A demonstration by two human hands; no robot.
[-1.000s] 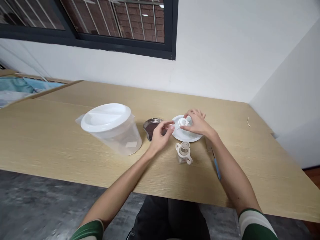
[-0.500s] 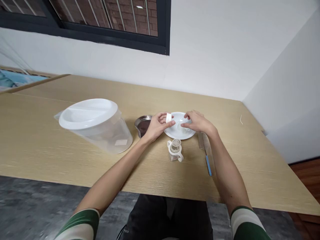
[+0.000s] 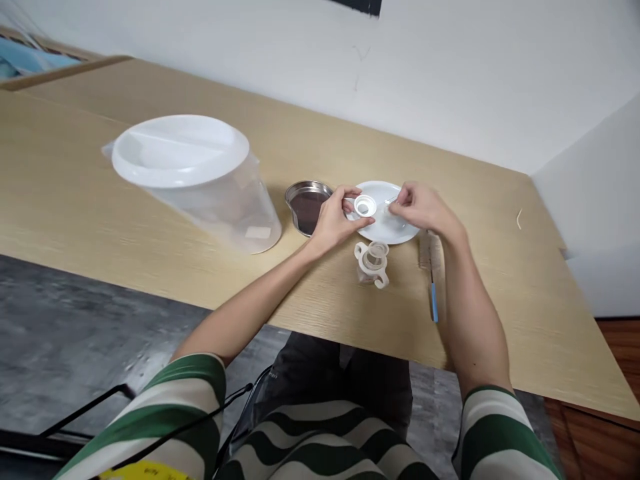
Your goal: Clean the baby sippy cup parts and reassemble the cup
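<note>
My left hand point(image 3: 337, 217) holds a white screw ring point(image 3: 365, 206) between thumb and fingers, its round opening turned up towards me. Over the white plate point(image 3: 387, 235), the fingers of my right hand point(image 3: 420, 208) are pinched on a small clear piece, too blurred to name. More clear bits seem to lie on the plate beneath those fingers. Just in front of the plate stands a small clear baby bottle point(image 3: 376, 256) with a white two-handled holder round its neck. A bottle brush point(image 3: 433, 293) with a blue handle lies beside my right forearm.
A large translucent pitcher point(image 3: 215, 207) with a white lid stands on the left of the wooden table point(image 3: 320, 300). Between it and my left hand is a curved steel dish point(image 3: 306, 208). A thin white strip point(image 3: 519, 219) lies at the far right.
My view has tipped downward. My left hand has turned the white ring so that its opening faces me. My right hand's fingers have closed from a looser spread into a pinch.
</note>
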